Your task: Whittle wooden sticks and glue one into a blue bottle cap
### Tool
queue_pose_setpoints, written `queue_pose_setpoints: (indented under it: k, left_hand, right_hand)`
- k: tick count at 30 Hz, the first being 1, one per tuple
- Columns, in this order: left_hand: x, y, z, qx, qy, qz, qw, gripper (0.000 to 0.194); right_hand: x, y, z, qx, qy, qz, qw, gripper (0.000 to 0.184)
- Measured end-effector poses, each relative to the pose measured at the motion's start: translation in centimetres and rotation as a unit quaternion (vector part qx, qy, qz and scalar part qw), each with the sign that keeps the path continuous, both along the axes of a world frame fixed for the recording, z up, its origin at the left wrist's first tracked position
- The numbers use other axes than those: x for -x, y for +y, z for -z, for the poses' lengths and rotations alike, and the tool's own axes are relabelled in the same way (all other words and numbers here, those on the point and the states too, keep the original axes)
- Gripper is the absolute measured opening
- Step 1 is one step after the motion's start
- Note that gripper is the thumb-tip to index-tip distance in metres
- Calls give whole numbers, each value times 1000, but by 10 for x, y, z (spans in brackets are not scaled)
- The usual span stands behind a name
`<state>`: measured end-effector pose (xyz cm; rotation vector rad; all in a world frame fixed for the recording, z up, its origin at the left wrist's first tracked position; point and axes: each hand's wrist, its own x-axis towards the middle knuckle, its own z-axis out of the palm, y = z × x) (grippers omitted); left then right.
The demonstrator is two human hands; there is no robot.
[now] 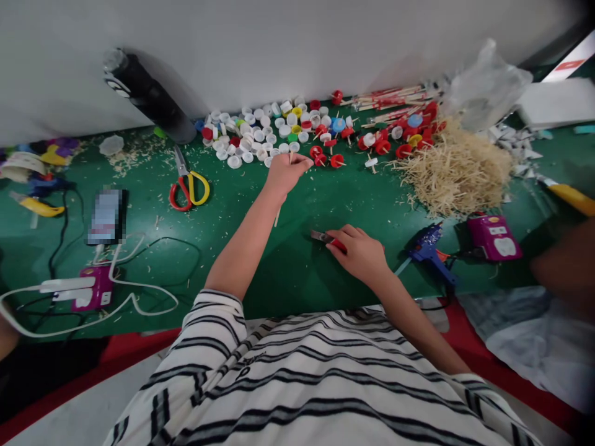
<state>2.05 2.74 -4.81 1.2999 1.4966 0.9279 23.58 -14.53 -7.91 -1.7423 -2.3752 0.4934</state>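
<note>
My left hand (286, 173) is closed in a pinch near the front of the bottle caps (260, 135). A thin wooden stick (277, 218) is held in it, one end showing above the fingers and the other below the wrist; its middle is hidden. My right hand (360, 251) is wrapped round a red utility knife (337, 244), low over the green table (288, 272). The metal end of the knife points left, apart from the stick. Just beyond my left fingertips lie red caps (337, 161) with sticks through them.
Scissors (188, 186), a phone (106, 215) and a black bottle (149, 96) are at left. At right are wood shavings (458, 167), wrapped chopsticks (395, 99), a blue glue gun (430, 251) and a purple power adapter (495, 238). White cables (149, 288) cross the left edge. Other people sit at both sides.
</note>
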Motion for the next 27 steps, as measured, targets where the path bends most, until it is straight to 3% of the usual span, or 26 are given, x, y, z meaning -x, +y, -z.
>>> queue_pose_setpoints:
  k: [4,8,16,22,27]
  left_hand:
    - [6,29,21,-5,137,43,990,10]
    - [16,33,29,37,206,89,974,24]
    - [16,30,33,-4,323,112,940,40]
    - [2,26,28,-25,374,103,921,21]
    - [-12,19,23,-38,435,98,894,22]
  right_hand:
    - [0,-1,3,-12,1,0,1000,37]
    - [-3,1,3,-4,11,-22,1000,37]
    - [-7,4,4,-1,23,-47,999,38]
    - [-11,3,4,3,43,-57,997,39]
    - [-13,3,6,-3,51,-65,997,40]
